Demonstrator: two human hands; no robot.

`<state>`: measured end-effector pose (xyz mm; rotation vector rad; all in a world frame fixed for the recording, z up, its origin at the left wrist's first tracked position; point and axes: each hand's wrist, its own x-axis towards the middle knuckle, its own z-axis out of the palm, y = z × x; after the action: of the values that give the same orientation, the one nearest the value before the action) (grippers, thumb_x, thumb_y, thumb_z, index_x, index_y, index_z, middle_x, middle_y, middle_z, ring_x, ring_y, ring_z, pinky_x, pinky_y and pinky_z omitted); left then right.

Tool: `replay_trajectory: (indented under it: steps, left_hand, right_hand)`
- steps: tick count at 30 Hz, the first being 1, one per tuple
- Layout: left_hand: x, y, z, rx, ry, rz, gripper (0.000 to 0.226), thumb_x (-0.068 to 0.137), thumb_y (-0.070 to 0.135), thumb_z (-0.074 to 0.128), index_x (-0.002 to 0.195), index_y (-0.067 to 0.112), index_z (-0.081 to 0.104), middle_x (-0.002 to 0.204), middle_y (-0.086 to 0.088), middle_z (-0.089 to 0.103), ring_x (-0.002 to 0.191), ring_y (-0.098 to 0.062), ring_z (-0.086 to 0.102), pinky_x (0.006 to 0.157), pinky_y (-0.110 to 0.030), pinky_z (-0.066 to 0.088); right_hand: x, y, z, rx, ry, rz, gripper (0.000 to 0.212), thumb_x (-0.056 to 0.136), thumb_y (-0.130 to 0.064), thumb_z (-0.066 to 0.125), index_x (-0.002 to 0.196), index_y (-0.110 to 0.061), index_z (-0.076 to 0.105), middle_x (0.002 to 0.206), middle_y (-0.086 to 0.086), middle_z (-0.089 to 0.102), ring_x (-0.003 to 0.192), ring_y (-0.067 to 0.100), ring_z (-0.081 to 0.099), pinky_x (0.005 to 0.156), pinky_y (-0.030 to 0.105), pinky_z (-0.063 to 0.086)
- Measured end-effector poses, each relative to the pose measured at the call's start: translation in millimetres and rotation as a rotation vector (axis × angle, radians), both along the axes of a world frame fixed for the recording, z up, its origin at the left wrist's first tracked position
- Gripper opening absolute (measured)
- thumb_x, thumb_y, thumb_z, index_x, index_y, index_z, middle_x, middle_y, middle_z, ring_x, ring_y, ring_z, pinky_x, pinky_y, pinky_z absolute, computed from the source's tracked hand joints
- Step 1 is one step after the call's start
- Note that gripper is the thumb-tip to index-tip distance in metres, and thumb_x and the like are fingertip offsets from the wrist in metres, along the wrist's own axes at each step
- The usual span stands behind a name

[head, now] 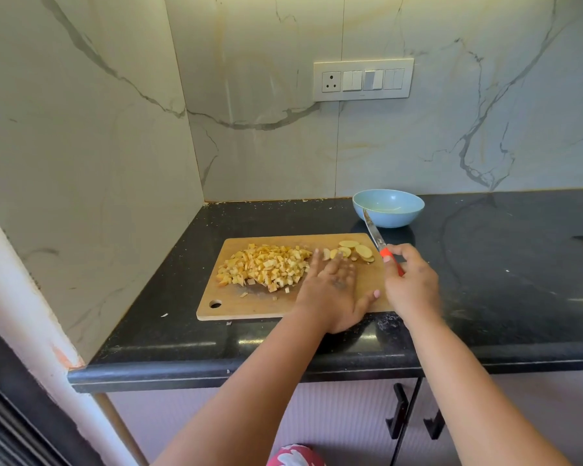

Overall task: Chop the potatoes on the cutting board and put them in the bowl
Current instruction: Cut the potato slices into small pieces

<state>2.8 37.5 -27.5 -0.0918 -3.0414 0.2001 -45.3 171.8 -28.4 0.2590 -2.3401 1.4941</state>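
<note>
A wooden cutting board (249,306) lies on the black counter. A heap of diced potato (265,265) covers its left half, and a few potato slices (352,248) lie at its far right corner. My left hand (334,290) lies flat on the board with fingers straight, its fingertips reaching the slices and the edge of the heap. My right hand (411,284) grips the orange handle of a knife (374,232), whose blade points up and away toward the bowl. The light blue bowl (388,208) stands behind the board's right corner and looks empty.
The black counter (502,280) runs right from a marble wall corner on the left. A switch panel (363,80) sits on the back wall. Small scraps lie on the counter near the board's front left. Cabinet handles (398,415) hang below the counter edge.
</note>
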Motion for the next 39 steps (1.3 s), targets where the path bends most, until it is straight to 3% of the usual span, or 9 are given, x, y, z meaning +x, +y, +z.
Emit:
replay_trajectory:
  steps: [4,8,11,14,20,25,29,35,39]
  left_hand:
    - [-7,-27,13,-0.091,-0.035,0.211,0.088,0.091,0.069,-0.007,0.156,0.012,0.014,0.164,-0.008,-0.001,0.148,-0.027,-0.020,0.109,-0.060,-0.027]
    - [-4,-53,37,0.022,0.098,0.181,0.065,0.104,0.050,0.010,0.147,0.012,0.041,0.164,-0.007,0.001,0.149,-0.029,-0.017,0.113,-0.056,-0.018]
    - [-4,-62,51,0.133,0.177,0.185,0.046,0.107,0.036,0.027,0.133,0.014,0.058,0.162,-0.004,0.021,0.150,-0.027,0.003,0.120,-0.049,0.002]
    - [-3,-58,64,0.079,0.242,0.265,0.030,0.101,0.010,0.044,0.124,0.017,0.063,0.136,-0.007,0.054,0.129,-0.026,0.038,0.103,-0.037,0.034]
    - [-27,-39,74,0.144,0.185,0.369,0.036,0.090,-0.001,0.052,0.120,0.012,0.064,0.119,-0.012,0.062,0.107,-0.028,0.058,0.087,-0.036,0.048]
    - [-66,-4,61,0.382,0.053,0.180,0.042,0.097,0.026,0.057,0.138,0.017,0.052,0.137,-0.007,0.055,0.126,-0.025,0.049,0.101,-0.036,0.043]
    - [-86,17,53,0.322,-0.054,0.177,0.051,0.099,0.038,0.052,0.142,0.010,0.045,0.141,-0.012,0.048,0.129,-0.027,0.045,0.103,-0.035,0.040]
    - [-95,15,51,0.508,0.009,0.212,0.055,0.085,0.028,0.075,0.132,0.014,0.050,0.134,-0.009,0.046,0.119,-0.023,0.049,0.091,-0.029,0.043]
    - [-95,13,50,0.612,0.058,0.214,0.049,0.082,0.016,0.076,0.125,0.016,0.052,0.122,-0.005,0.055,0.105,-0.018,0.048,0.079,-0.026,0.042]
  right_hand:
    - [0,1,-1,-0.006,-0.012,0.000,0.018,0.099,-0.024,0.051,0.112,-0.023,0.063,0.100,-0.001,0.064,0.086,0.017,0.054,0.071,0.026,0.038]
    - [0,3,0,-0.021,-0.012,0.017,0.019,0.100,-0.025,0.050,0.113,-0.023,0.063,0.098,-0.001,0.063,0.082,0.014,0.053,0.063,0.026,0.037]
    - [-2,3,0,-0.036,-0.027,0.012,0.019,0.100,-0.026,0.050,0.114,-0.023,0.063,0.100,-0.001,0.063,0.084,0.015,0.053,0.064,0.026,0.037]
    - [-4,3,-1,-0.055,-0.034,0.005,0.019,0.099,-0.026,0.051,0.114,-0.023,0.063,0.099,-0.001,0.063,0.082,0.014,0.053,0.068,0.026,0.038]
    - [-10,3,-3,-0.086,-0.040,-0.006,0.019,0.099,-0.025,0.051,0.114,-0.025,0.063,0.093,-0.002,0.063,0.072,0.004,0.051,0.062,0.026,0.041]
    - [-16,4,-4,-0.138,-0.046,-0.060,0.018,0.099,-0.023,0.051,0.113,-0.026,0.062,0.090,0.000,0.063,0.075,0.013,0.056,0.064,0.028,0.043]
    - [-16,5,-2,-0.098,-0.033,-0.078,0.018,0.099,-0.022,0.050,0.113,-0.023,0.061,0.087,-0.003,0.060,0.079,0.017,0.055,0.067,0.027,0.039]
    - [-14,6,0,-0.091,-0.028,-0.058,0.019,0.100,-0.021,0.050,0.115,-0.023,0.061,0.091,-0.002,0.060,0.079,0.014,0.054,0.067,0.025,0.039]
    - [-14,6,0,-0.093,-0.042,-0.051,0.020,0.100,-0.022,0.049,0.116,-0.022,0.060,0.093,-0.002,0.059,0.080,0.015,0.054,0.062,0.024,0.038]
